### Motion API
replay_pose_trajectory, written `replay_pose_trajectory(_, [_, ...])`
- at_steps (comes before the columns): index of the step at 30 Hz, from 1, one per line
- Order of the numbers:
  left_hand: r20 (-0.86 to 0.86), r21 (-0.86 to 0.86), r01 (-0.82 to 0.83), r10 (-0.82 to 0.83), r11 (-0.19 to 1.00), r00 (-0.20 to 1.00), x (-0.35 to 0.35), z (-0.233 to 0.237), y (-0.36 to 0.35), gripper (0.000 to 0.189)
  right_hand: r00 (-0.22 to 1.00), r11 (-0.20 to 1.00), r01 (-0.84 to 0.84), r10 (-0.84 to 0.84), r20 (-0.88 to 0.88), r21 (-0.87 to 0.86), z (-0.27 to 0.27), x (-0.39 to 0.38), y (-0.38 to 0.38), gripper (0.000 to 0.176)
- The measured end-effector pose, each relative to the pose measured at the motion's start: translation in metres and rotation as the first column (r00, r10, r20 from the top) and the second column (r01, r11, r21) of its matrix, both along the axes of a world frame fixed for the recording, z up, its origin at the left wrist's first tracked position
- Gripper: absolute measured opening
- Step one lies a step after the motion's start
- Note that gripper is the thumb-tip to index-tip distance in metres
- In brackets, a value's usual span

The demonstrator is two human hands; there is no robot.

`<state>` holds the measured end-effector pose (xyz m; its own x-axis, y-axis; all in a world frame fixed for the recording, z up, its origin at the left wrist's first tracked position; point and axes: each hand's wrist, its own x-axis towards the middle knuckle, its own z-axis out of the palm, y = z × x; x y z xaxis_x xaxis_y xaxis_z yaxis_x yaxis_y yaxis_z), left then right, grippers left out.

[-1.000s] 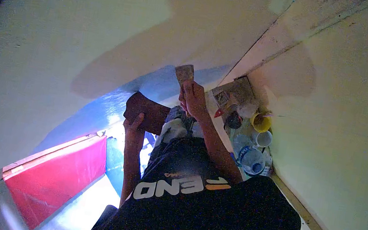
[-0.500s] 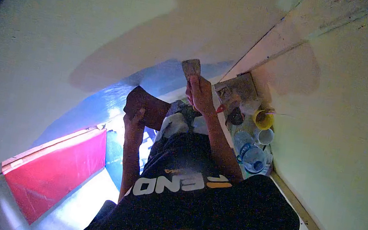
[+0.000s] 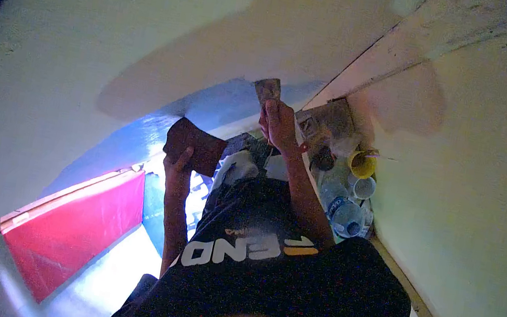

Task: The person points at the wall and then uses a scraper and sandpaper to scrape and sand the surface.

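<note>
The right grip (image 3: pixel 280 126) is curled tight round the handle of a scraper (image 3: pixel 268 88), whose broad, dull blade stands out past the knuckles, pointing away from the body toward the wall (image 3: pixel 61 75); whether its edge touches that wall cannot be told. The left grip (image 3: pixel 178 163) is pinched on the lower left part of a dark brown flat piece (image 3: pixel 199 146), the thumb lying over its near face. The two tools are apart, the flat piece lower and to the left of the scraper, both in front of the person's lap. Between the forearms hang a black shirt (image 3: pixel 311 294) with pale letters and an orange stripe, and below it pale-patched legwear (image 3: pixel 238 171). Just beside the right wrist shows a small red thing (image 3: pixel 303 148), too blurred to name. Farther right, in the corner, lies a grey, stained slab (image 3: pixel 332 121), with a dark round object (image 3: pixel 323 159) near it. Next come a yellow container (image 3: pixel 360 167) with a thin stick (image 3: pixel 381 157) across its mouth, a whitish cup (image 3: pixel 363 188), and a large clear bottle (image 3: pixel 345 214) with a blue band, lying close together along the foot of the right-hand wall (image 3: pixel 461 185). Well to the left, past the left forearm, a red panel (image 3: pixel 80 224) leans beside brightly lit pale floor (image 3: pixel 115 276). A broad shadow (image 3: pixel 202 61) spreads over the wall ahead.
</note>
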<state>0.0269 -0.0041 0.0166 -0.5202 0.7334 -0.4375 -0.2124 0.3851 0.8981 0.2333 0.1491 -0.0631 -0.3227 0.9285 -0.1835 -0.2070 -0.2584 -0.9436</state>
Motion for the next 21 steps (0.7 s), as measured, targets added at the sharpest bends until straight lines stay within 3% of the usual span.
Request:
replay_pose_trajectory(1, [-0.022, -0.031, 0.011, -0.011, 0.999, 1.0, -0.001, -0.002, -0.005, 0.048, 1.0, 1.0, -0.004, 0.004, -0.002, 0.011, 0.002, -0.001, -0.004, 0.04])
replay_pose_trajectory(3, [0.044, 0.105, -0.001, -0.003, 0.994, 0.999, 0.004, -0.007, -0.002, 0.047, 0.999, 0.997, 0.011, -0.014, -0.034, -0.07, 0.009, 0.001, -0.001, 0.04])
replay_pose_trajectory(4, [0.048, 0.065, 0.016, -0.019, 0.998, 0.999, 0.004, -0.007, -0.003, 0.044, 0.999, 0.994, 0.012, -0.017, -0.051, -0.109, 0.011, 0.003, 0.002, 0.04])
replay_pose_trajectory(7, [0.042, 0.094, 0.027, -0.031, 0.995, 0.999, 0.009, -0.002, -0.004, 0.041, 0.997, 0.991, -0.074, 0.07, 0.036, 0.116, 0.0, 0.005, 0.015, 0.043])
replay_pose_trajectory(10, [-0.026, -0.023, 0.034, -0.035, 0.999, 0.999, 0.007, 0.001, -0.005, 0.038, 0.991, 0.992, -0.004, -0.013, 0.135, 0.124, -0.014, 0.003, 0.012, 0.045])
replay_pose_trajectory(13, [0.008, 0.113, -0.004, 0.004, 0.994, 1.0, 0.001, -0.01, -0.007, 0.038, 0.979, 0.99, -0.04, 0.012, 0.206, 0.135, 0.007, 0.01, 0.012, 0.047])
replay_pose_trajectory(16, [-0.027, -0.034, -0.007, 0.006, 0.999, 1.0, -0.001, -0.004, -0.006, 0.038, 0.987, 0.974, -0.049, 0.014, 0.16, 0.221, 0.002, 0.005, 0.013, 0.049])
replay_pose_trajectory(19, [-0.058, -0.022, -0.019, 0.017, 1.0, 0.998, 0.003, 0.008, 0.0, 0.04, 0.993, 1.0, 0.007, -0.008, 0.118, 0.005, 0.006, 0.004, 0.003, 0.051])
replay_pose_trajectory(21, [-0.051, 0.056, 0.006, -0.003, 0.998, 0.999, -0.001, 0.0, -0.001, 0.04, 0.996, 0.998, -0.009, 0.003, 0.086, 0.064, 0.009, -0.001, 0.007, 0.05])
